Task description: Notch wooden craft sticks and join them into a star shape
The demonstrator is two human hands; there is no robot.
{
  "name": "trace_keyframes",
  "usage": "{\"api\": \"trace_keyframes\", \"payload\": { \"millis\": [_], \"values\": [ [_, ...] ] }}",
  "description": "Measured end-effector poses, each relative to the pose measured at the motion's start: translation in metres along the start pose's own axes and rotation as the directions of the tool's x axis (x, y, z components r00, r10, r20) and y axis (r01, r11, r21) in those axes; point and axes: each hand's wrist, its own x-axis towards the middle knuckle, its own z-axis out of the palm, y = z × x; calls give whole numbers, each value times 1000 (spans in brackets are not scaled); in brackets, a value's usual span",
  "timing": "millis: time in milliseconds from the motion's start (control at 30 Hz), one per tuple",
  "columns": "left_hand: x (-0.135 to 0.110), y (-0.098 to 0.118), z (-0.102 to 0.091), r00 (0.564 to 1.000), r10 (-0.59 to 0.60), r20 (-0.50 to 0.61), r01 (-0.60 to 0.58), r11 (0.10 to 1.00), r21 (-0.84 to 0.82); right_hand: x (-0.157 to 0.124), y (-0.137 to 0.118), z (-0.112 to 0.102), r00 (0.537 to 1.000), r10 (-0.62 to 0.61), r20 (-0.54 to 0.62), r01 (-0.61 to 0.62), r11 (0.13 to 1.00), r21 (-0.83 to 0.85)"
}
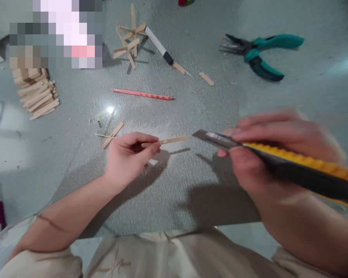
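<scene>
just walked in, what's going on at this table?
A person's left hand pinches a thin wooden stick over the grey mat. The right hand grips a yellow utility knife, blade out and pointing at the stick's free end, not touching it. Teal pliers, a red pencil, a marker and a stick pile lie farther back.

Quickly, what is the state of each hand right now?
Left hand: closed on a thin flat wooden craft stick.
Right hand: closed on a yellow-and-black utility knife, blade out.
</scene>
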Motion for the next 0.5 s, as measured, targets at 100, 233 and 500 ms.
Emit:
{"api": "trace_keyframes", "payload": {
  "millis": [100, 233, 500],
  "values": [
    [-3, -1, 2, 997, 71, -14, -71, 997, 4, 3, -4, 5, 1000, -14, -24, 14, 1000, 6],
    [-7, 4, 4, 993, 115, -8, -114, 992, 47, 4, -7, 10, 978, -184, -93, 176, 981, -84],
    [-9, 8, 6, 996, 83, -8, -82, 990, 112, 2, -4, 8, 941, -316, -123, 294, 940, -172]
  ]
}}
